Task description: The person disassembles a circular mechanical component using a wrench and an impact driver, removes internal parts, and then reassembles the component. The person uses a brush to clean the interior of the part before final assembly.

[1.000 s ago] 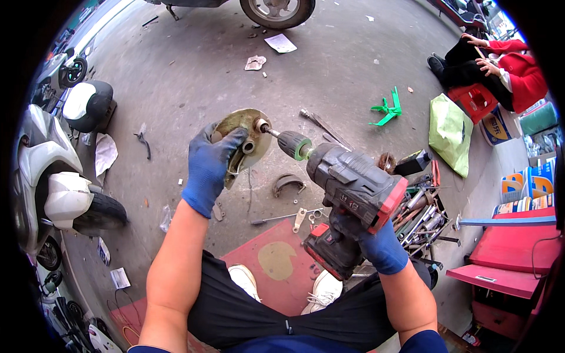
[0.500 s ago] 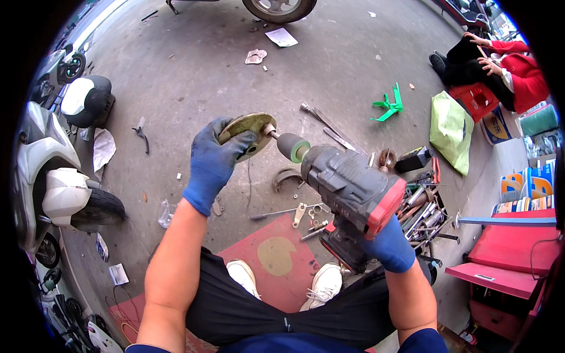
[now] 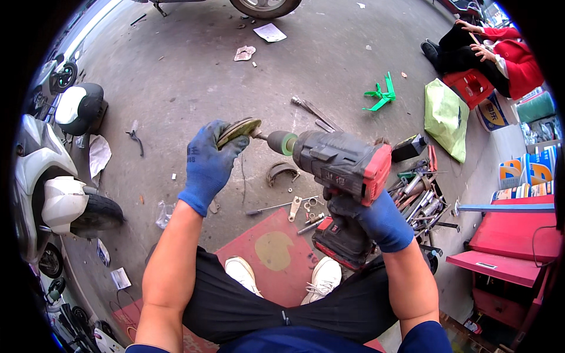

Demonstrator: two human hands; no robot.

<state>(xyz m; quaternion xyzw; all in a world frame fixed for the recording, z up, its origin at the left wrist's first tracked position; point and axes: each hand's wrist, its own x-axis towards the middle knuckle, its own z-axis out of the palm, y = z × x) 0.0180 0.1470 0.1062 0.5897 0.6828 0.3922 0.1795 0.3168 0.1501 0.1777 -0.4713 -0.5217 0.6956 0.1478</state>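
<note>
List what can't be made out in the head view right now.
Head view:
Broad faces of the round metal part: turned nearly edge-on, partly covered by the left hand.
Trigger of the drill: hidden by its body and the right hand.
Tip of the bit: too small to tell whether it's seated.
Wheel: cut off by the upper edge.
Lower pieces in the tool pile: covered by those above.

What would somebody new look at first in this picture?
Probably the big black-and-red power drill near the middle, gripped by the blue-gloved right hand, with its front end at the round metal part in the left hand. Next might come the bright green strip on the floor beyond the drill, then the seated person in red at the upper right.
</note>
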